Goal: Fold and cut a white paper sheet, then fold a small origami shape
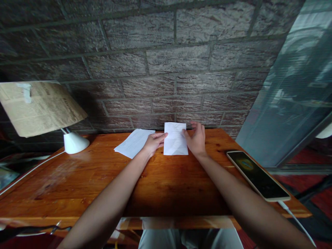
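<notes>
A small white sheet of paper (175,140), seemingly folded, with faint lines of print, is held up over the middle of the wooden table. My left hand (155,142) pinches its left edge, thumb in front and fingers behind. At the right edge, the thumb of my right hand (196,138) touches the paper, while the other fingers stand apart from it, loosely curled toward the wall. To the left of my left hand lies a stack of white papers (133,142), its near right corner partly behind that hand.
On the left of the wooden table (98,183) stands a lamp (75,142) with a newsprint shade. A phone (256,174) with a white cable (295,219) lies by the right edge. Behind is a brick wall (160,86); a glass panel (285,103) is at right.
</notes>
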Available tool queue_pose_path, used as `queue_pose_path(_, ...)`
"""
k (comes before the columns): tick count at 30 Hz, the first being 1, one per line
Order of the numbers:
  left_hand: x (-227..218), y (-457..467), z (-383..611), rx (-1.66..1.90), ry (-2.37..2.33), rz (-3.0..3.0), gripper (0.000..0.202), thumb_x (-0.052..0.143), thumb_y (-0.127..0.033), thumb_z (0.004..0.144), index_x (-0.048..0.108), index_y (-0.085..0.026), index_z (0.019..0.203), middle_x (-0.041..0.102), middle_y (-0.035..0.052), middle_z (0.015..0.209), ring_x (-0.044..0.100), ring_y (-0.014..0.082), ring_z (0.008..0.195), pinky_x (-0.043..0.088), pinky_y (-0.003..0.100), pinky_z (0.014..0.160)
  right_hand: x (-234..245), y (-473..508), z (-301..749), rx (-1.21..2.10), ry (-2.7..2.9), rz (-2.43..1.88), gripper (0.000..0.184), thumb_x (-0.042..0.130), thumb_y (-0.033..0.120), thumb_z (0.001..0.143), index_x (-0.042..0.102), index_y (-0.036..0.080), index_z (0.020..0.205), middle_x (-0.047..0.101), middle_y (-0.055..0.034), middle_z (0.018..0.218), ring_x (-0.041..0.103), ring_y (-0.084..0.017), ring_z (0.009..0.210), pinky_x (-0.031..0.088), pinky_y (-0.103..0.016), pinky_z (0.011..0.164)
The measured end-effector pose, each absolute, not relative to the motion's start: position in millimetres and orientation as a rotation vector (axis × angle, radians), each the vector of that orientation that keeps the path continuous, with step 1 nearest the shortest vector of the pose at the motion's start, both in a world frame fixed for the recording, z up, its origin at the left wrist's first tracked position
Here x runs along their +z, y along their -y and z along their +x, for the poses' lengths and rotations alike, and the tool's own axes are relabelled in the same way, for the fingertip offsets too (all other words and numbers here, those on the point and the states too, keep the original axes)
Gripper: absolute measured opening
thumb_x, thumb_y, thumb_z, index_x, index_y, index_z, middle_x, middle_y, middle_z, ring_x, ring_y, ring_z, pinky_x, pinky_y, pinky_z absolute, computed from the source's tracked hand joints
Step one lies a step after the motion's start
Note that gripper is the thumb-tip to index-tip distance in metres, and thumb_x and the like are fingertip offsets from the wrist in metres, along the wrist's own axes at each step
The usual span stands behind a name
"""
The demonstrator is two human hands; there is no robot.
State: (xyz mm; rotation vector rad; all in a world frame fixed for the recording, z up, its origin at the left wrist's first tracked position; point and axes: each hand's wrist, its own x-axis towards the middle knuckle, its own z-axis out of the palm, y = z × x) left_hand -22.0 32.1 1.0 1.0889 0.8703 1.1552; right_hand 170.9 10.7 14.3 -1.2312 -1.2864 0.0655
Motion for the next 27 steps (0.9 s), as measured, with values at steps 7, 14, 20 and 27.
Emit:
queue_pose_path(7, 7.5, -24.6, -15.8, 1.296, -0.791, 1.031, 0.039, 0.091, -0.040, 0.050, 0.065, -0.015, 0.066, 0.061, -0.0041, 0.059, 0.055, 0.0071, 0.055, 0.048, 0.022, 0.063, 12.5, 10.8, 135.2, 0.471, 1.579, -1.142, 0.054, 0.077, 0.046, 0.069, 0.059, 0.022, 0.114, 0.070, -0.0073, 0.107, 0.066, -0.021, 0.092, 0.052, -0.035, 0.083)
queue_pose_path(14, 12.6, -20.3, -13.2, 1.252, -0.657, 1.018, 0.041, 0.088, -0.045, 0.057, 0.062, -0.015, 0.068, 0.062, -0.0022, 0.067, 0.058, 0.0096, 0.062, 0.050, 0.024, 0.066, 13.7, 2.4, 137.4, 1.032, 1.343, -0.916, 0.045, 0.076, 0.037, 0.067, 0.062, 0.023, 0.107, 0.074, -0.0026, 0.101, 0.068, -0.020, 0.092, 0.053, -0.031, 0.082)
queue_pose_path(20, 6.9, -45.6, -40.6, 1.409, -0.842, 1.257, 0.045, 0.084, -0.054, 0.058, 0.060, -0.018, 0.069, 0.060, -0.0045, 0.058, 0.050, 0.0079, 0.049, 0.037, 0.020, 0.049, 16.7, -15.2, 169.9, 0.929, 1.041, -1.173, 0.016, 0.067, 0.028, 0.069, 0.068, 0.018, 0.081, 0.075, -0.0038, 0.081, 0.067, -0.020, 0.071, 0.051, -0.029, 0.062)
queue_pose_path(27, -10.9, -64.3, -57.3, 1.573, -0.930, 1.337, 0.047, 0.079, -0.059, 0.062, 0.059, -0.018, 0.071, 0.052, -0.0078, 0.048, 0.039, 0.0055, 0.041, 0.024, 0.019, 0.043, 9.9, -25.8, 199.8, 1.196, 1.122, -1.068, 0.030, 0.082, 0.036, 0.061, 0.073, 0.016, 0.081, 0.076, -0.0048, 0.077, 0.067, -0.018, 0.063, 0.054, -0.030, 0.063)
